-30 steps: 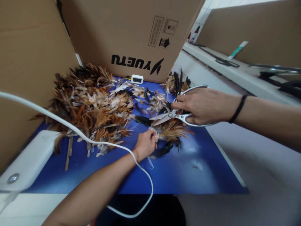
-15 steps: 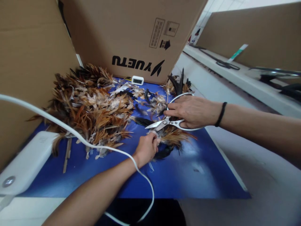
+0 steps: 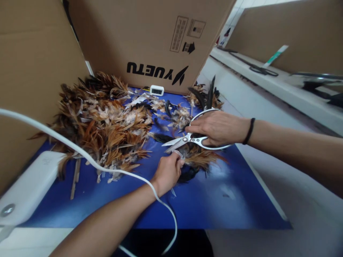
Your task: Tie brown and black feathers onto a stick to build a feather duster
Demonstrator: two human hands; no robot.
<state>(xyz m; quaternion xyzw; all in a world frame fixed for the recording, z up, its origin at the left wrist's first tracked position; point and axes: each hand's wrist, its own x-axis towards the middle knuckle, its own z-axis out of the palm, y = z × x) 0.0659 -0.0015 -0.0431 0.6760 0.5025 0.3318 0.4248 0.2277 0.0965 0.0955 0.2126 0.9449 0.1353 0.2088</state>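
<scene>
My right hand (image 3: 218, 126) is closed round the handles of a pair of scissors (image 3: 184, 140), whose metal blades point left and stand slightly apart. Just below the blades, my left hand (image 3: 168, 170) pinches the base end of a bundle of brown feathers (image 3: 205, 157). Something whitish and clear, perhaps tape, shows at the bundle's end by my fingertips. The blades are just above that end, and I cannot tell whether they touch it. Dark feathers (image 3: 188, 175) lie beneath the bundle. To the left spreads a large heap of brown and orange feathers (image 3: 107, 125).
A blue mat (image 3: 150, 214) covers the table. Behind it stands a cardboard box (image 3: 150, 35), with a small white digital display (image 3: 157, 90) before it. A white cable (image 3: 107, 166) crosses in front of my left arm. A white device (image 3: 34, 185) lies at left.
The scissors have shifted slightly left, and their blades look a little wider apart. My left hand keeps its pinch on the feathers, nearly still. The view has tilted slightly.
</scene>
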